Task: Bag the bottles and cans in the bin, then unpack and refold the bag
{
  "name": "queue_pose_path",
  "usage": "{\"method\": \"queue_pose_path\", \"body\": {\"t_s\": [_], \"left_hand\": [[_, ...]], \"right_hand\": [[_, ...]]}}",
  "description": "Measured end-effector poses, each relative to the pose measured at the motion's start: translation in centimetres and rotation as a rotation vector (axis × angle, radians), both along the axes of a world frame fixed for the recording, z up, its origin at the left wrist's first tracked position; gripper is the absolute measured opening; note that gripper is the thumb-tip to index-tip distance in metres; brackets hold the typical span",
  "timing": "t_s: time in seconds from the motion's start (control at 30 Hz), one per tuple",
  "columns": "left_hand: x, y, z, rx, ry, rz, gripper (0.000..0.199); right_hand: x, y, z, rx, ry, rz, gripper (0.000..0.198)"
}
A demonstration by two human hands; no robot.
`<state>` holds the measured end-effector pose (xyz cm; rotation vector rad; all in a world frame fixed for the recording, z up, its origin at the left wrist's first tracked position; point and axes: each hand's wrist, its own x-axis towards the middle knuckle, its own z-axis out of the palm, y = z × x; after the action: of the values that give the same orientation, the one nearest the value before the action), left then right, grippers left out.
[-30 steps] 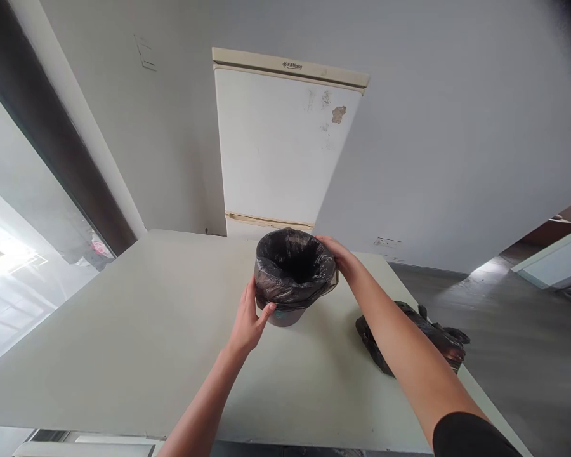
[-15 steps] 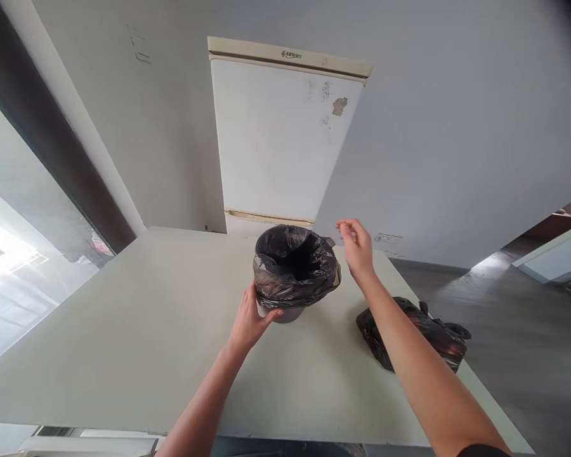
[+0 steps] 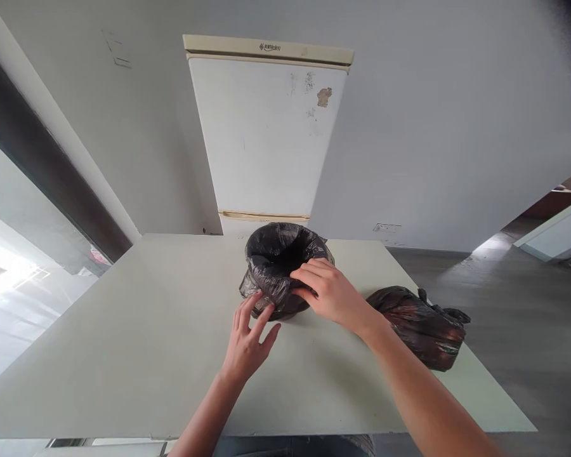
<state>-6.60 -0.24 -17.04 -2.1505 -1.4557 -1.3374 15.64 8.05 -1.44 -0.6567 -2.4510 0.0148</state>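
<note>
A small bin lined with a black garbage bag stands upright near the far edge of the pale table. The bag is folded out over the rim, covering nearly all of the bin, and its dark mouth faces up. My right hand pinches the bag at the near right part of the rim, fingers inside and thumb outside. On the near left side, my left hand has its fingers spread, with fingertips at the bag's overhang. A filled, knotted black garbage bag lies to the right, partly behind my right forearm.
A white refrigerator stands against the grey wall beyond the table. The table's right edge drops to a dark floor. Bright light enters at the left.
My right hand has moved left and down from beside the bin and taken hold of the bag's rim. The left hand has let go of the bin's side and spread its fingers.
</note>
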Motion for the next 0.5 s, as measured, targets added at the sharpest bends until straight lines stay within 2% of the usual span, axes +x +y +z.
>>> {"method": "queue_pose_path", "body": {"t_s": [0.13,0.27,0.37,0.5], "left_hand": [[-0.9,-1.3,-1.0,-0.138,0.101,0.004,0.035],[-2.5,-2.6,-2.7,-0.285,0.085,0.032,0.039],[-3.0,-3.4,-3.5,-0.361,0.09,-0.025,0.048],[-2.7,-3.5,-3.7,-0.445,0.128,-0.125,0.026]], "right_hand": [[0.2,0.2,-0.2,0.043,-0.003,-0.041,0.009],[1.7,1.1,0.4,0.049,0.06,-0.121,0.01],[4.0,2.6,1.3,0.035,0.122,-0.209,0.011],[7.7,5.6,1.9,0.023,0.128,-0.371,0.01]]}}
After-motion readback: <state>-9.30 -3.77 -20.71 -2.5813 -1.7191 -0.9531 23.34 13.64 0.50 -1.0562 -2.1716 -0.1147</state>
